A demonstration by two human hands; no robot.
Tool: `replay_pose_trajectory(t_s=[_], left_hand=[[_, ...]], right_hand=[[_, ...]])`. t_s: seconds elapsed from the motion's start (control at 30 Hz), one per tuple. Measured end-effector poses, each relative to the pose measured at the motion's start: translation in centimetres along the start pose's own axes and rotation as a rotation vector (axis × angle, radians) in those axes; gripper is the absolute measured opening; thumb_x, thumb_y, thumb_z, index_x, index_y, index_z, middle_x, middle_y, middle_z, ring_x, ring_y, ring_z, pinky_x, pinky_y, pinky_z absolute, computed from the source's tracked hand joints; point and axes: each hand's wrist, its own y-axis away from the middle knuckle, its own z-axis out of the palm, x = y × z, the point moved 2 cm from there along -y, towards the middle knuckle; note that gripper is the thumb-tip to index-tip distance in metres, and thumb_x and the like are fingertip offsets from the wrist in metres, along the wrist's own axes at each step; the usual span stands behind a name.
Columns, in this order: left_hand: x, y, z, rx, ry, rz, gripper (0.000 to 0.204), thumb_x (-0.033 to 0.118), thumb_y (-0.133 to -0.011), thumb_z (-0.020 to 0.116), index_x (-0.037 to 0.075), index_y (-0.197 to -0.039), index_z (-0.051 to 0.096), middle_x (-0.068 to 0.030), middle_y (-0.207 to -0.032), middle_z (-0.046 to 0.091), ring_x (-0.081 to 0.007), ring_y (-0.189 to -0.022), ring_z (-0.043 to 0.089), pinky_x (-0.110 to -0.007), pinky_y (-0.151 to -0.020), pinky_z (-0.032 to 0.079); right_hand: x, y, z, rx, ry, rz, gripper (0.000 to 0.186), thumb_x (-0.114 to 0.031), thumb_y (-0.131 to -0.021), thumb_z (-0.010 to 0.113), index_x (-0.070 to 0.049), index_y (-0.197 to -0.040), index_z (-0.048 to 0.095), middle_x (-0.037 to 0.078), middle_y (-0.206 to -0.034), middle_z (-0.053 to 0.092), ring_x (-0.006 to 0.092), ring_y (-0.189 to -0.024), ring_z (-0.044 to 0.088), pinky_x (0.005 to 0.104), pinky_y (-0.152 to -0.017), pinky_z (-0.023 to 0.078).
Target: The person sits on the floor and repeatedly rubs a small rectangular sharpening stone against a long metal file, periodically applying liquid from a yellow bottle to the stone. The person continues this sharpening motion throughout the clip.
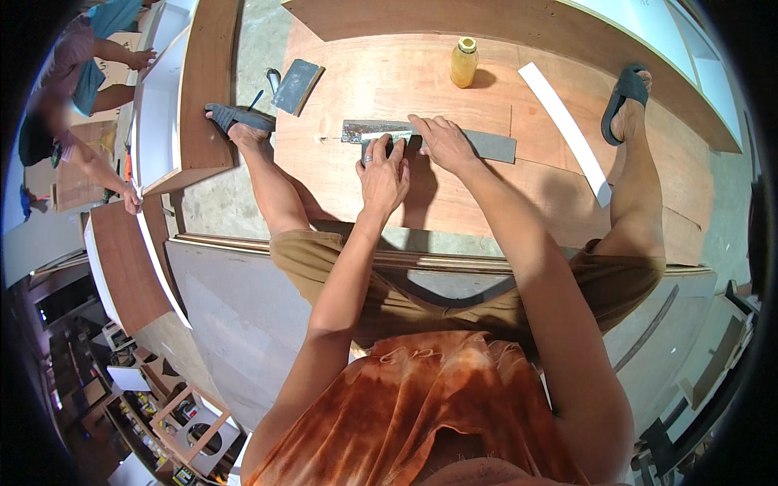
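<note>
A long grey strip (496,147) lies across the plywood sheet, its left end (350,132) dark and speckled with a wet-looking shine. My left hand (382,178) is closed near that end, fingers bent over a small dark piece; its shape is mostly hidden beneath them. A narrow pale edging (397,136) shows just beyond the fingertips. To its right, my right hand (444,147) rests across the grey strip with its fingers bent over it, gripping it against the plywood. The strip's right part sticks out past this hand.
On the plywood (312,178) stand a yellow bottle (463,65), a dark flat block (298,87) and a curved white strip (567,134). My sandalled feet flank the sheet. Wooden cabinet frames (207,89) surround it. At left, another person (73,89) holds a long white strip (158,259).
</note>
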Motion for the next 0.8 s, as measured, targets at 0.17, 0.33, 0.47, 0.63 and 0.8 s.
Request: replay_pose_trajectory(t_s=[0.17, 0.33, 0.47, 0.63, 0.8], left_hand=[[-1.3, -0.1, 1.3, 0.110, 0.023, 0.004, 0.048, 0.018, -0.092, 0.064, 0.012, -0.140, 0.059, -0.0183, -0.147, 0.046, -0.0382, -0.139, 0.041, -0.061, -0.108, 0.032], [-0.3, 0.0, 3.5, 0.068, -0.022, 0.130, 0.048, 0.021, -0.092, 0.064, 0.010, -0.139, 0.059, -0.0187, -0.148, 0.045, -0.0403, -0.142, 0.036, -0.062, -0.112, 0.028], [0.6, -0.7, 5.7, 0.059, -0.060, 0.129, 0.047, 0.021, -0.094, 0.062, 0.008, -0.139, 0.058, -0.0190, -0.149, 0.044, -0.0409, -0.142, 0.036, -0.065, -0.110, 0.029], [-0.1, 0.1, 6.8, -0.036, -0.129, 0.107, 0.047, 0.024, -0.095, 0.060, 0.009, -0.140, 0.058, -0.0183, -0.150, 0.044, -0.0405, -0.143, 0.036, -0.067, -0.108, 0.032], [0.6, 0.9, 2.5, -0.169, -0.144, 0.082, 0.044, 0.025, -0.093, 0.062, 0.010, -0.135, 0.061, -0.0149, -0.147, 0.049, -0.0373, -0.141, 0.041, -0.066, -0.105, 0.034]], right_hand=[[0.3, 0.5, -0.9, 0.219, -0.098, -0.079, 0.079, -0.030, -0.077, 0.083, -0.012, -0.145, 0.046, 0.009, -0.138, 0.053, 0.0297, -0.126, 0.051, 0.0441, -0.106, 0.043], [3.7, 4.5, -2.4, 0.130, 0.010, 0.021, 0.062, -0.038, -0.079, 0.082, -0.013, -0.132, 0.061, 0.008, -0.138, 0.053, 0.0288, -0.130, 0.047, 0.0461, -0.108, 0.039], [5.2, 6.0, -2.0, 0.073, 0.052, 0.064, 0.055, -0.032, -0.080, 0.081, -0.013, -0.130, 0.067, 0.004, -0.138, 0.054, 0.0261, -0.128, 0.047, 0.0443, -0.108, 0.038], [5.0, 5.8, -1.7, 0.063, 0.056, 0.080, 0.048, -0.027, -0.082, 0.080, -0.011, -0.126, 0.070, 0.002, -0.134, 0.055, 0.0240, -0.122, 0.049, 0.0430, -0.107, 0.039], [5.5, 5.9, -1.4, 0.050, 0.077, 0.099, 0.049, -0.025, -0.082, 0.080, -0.011, -0.127, 0.069, 0.002, -0.129, 0.055, 0.0240, -0.120, 0.049, 0.0426, -0.105, 0.041]])
